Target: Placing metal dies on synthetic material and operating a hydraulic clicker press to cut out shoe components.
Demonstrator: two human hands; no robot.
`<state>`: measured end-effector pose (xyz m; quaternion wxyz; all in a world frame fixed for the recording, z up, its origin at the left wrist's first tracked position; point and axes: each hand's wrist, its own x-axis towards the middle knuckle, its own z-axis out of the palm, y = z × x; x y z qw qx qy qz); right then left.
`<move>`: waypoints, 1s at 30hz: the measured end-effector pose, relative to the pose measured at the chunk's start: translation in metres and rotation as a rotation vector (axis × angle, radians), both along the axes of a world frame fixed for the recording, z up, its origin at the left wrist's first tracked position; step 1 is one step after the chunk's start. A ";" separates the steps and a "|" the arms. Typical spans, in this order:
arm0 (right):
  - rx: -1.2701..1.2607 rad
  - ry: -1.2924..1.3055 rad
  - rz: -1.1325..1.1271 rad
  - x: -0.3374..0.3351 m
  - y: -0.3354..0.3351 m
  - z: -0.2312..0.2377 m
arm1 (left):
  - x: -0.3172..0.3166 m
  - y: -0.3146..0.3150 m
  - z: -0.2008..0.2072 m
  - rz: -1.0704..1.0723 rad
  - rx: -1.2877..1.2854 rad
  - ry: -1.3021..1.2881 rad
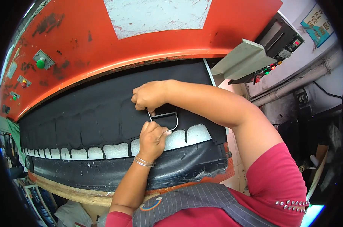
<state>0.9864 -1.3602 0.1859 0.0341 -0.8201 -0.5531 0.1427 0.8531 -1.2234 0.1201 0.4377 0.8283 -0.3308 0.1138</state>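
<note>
A metal cutting die point(164, 115), a thin curved frame with a crossbar, rests on black fabric point(77, 109). My left hand point(153, 138), with bracelets at the wrist, is closed on its near edge, the thumb along the metal. My right hand point(152, 94) reaches across from the right and grips its far end, fingers bent down. Part of the die is hidden behind both hands. Rounded cut-outs run along the fabric's near edge, and a white board point(115, 151) shows through them, with narrow black strips between.
Above the fabric stands an orange press point(77, 64) with a green button point(41, 63) at left. A grey metal bracket point(239, 58) and control box point(285, 47) sit at right. Black padding point(92, 172) lines the near edge, above a wooden rail point(65, 191).
</note>
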 end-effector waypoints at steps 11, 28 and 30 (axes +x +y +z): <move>-0.072 0.018 0.105 0.032 0.009 0.012 | 0.015 -0.001 0.006 -0.024 0.035 -0.001; 0.016 -0.292 -0.365 -0.083 -0.024 -0.025 | -0.003 -0.001 0.000 0.055 0.010 0.016; -0.142 -0.238 -0.223 -0.078 -0.023 -0.014 | -0.005 -0.002 -0.002 0.040 -0.021 0.048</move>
